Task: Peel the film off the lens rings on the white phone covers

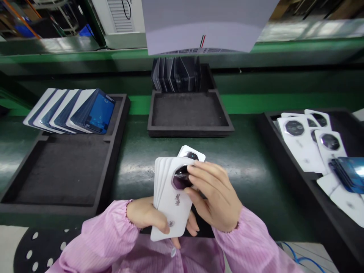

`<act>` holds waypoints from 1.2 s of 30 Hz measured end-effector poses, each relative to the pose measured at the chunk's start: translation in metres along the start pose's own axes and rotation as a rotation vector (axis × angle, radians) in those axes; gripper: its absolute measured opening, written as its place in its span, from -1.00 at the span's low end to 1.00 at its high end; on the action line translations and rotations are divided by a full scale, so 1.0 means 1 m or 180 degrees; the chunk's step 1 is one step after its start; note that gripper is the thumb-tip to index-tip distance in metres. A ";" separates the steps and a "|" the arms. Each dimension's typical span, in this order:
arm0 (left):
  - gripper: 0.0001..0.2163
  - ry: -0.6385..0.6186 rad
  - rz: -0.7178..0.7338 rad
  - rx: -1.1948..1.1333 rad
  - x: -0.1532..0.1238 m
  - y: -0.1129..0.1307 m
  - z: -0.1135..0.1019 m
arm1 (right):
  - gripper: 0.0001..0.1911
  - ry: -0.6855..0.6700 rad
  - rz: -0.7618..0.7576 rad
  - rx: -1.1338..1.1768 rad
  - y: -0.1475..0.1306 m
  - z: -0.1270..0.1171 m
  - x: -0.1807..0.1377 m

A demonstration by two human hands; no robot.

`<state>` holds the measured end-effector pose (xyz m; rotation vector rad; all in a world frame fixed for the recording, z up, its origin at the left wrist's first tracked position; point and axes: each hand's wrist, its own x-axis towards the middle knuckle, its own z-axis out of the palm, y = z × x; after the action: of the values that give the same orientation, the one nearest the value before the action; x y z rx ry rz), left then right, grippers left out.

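Observation:
My left hand (150,216) grips a fanned stack of white phone back panels (170,212), its thumb across the lower front and fingers behind. The top panel carries a dark, glossy octagonal camera area (179,177) and small dark print. My right hand (214,189) lies over the stack's upper right, fingers stretched out and touching that camera area, thumb apart from them. Behind the stack, another white panel (195,153) with a camera area pokes out at the top; its lower part is hidden.
A black tray (110,170) on the left holds blue-and-white panels (76,110). The middle tray (189,131) has dark panels (178,74) standing at its back. At right, another tray (284,178) carries white panels (298,140) and blue ones (352,172). A white sheet (204,26) hangs above.

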<state>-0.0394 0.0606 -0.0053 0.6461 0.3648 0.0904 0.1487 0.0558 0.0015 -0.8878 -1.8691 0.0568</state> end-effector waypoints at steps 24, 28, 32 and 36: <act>-0.57 -0.0232 0.0626 -0.0154 -0.008 -0.010 -0.012 | -0.66 0.0756 0.2888 0.2386 0.035 0.001 0.016; -0.47 -0.0378 0.0675 -0.0102 -0.009 -0.011 -0.010 | -0.64 0.0548 0.2720 0.2440 0.018 0.004 0.036; -0.48 -0.0282 0.0818 0.0044 -0.012 -0.010 -0.005 | -0.62 0.0366 0.2531 0.2434 0.001 0.011 0.054; -0.50 0.0077 0.0977 0.0144 -0.015 -0.009 -0.003 | -0.64 0.0252 0.2487 0.2416 -0.015 0.017 0.062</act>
<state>-0.0544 0.0523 -0.0081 0.7430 0.2892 0.3838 0.1140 0.0870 0.0476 -0.9783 -1.1610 1.1084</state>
